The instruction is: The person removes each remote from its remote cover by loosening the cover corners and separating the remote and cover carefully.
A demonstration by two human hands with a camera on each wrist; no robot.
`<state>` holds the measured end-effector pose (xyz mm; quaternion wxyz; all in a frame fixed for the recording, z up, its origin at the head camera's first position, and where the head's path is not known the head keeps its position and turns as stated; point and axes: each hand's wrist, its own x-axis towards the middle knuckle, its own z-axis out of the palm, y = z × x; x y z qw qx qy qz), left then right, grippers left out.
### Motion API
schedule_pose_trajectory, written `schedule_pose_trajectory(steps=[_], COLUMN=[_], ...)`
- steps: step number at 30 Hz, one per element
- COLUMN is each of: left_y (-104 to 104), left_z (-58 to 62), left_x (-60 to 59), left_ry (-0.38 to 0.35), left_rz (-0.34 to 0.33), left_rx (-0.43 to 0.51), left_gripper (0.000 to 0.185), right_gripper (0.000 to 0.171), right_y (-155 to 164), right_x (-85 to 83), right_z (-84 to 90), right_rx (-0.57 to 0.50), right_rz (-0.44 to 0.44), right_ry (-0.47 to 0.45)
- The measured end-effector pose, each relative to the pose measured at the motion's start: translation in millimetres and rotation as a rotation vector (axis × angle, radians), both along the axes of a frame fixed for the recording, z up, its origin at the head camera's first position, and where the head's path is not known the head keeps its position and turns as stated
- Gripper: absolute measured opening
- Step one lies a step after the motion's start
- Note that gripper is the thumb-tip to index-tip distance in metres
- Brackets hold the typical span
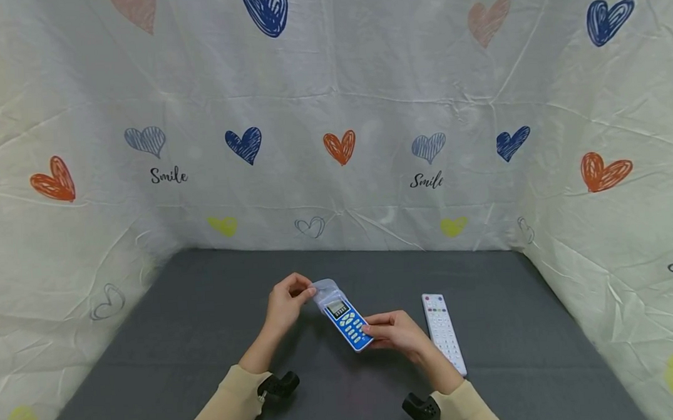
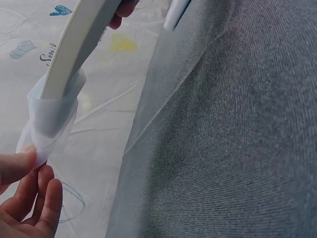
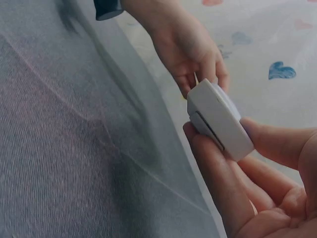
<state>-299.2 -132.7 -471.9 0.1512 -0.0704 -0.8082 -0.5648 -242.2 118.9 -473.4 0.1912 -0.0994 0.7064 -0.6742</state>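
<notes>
A blue-faced remote control (image 1: 348, 322) with a small screen and white buttons is held tilted above the table. My right hand (image 1: 397, 332) grips its lower end, thumb on the front and fingers behind, as the right wrist view shows on its white casing (image 3: 223, 119). Around the remote's upper end sits a translucent plastic sleeve (image 2: 52, 116). My left hand (image 1: 286, 300) pinches the far end of this sleeve (image 1: 325, 289) between thumb and fingers. In the left wrist view the remote's white back (image 2: 74, 49) runs down into the sleeve.
A long white remote control (image 1: 444, 334) lies on the dark grey tablecloth (image 1: 207, 341), beside my right forearm. White fabric walls (image 1: 378, 120) printed with hearts enclose the table at the back and both sides. Each wrist wears a black camera (image 1: 279, 385).
</notes>
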Motion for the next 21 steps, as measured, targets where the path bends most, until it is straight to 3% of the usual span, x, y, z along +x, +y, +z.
schedule_pose_trajectory(steps=[15,21], left_y=[4.0,4.4], left_z=[-2.5,1.4], left_x=[-2.8,-4.1], left_ry=[-0.147,-0.148], left_rz=[-0.069,-0.064], left_rx=[-0.073,-0.098], left_gripper=[0.016,0.024], right_gripper=[0.037,0.038], right_y=[-6.9,-7.2], right_x=[0.9,-0.6], right_z=[1.2,2.4], right_rx=[0.055,0.095], right_rz=[0.006,0.017], right_ry=[0.029,0.035])
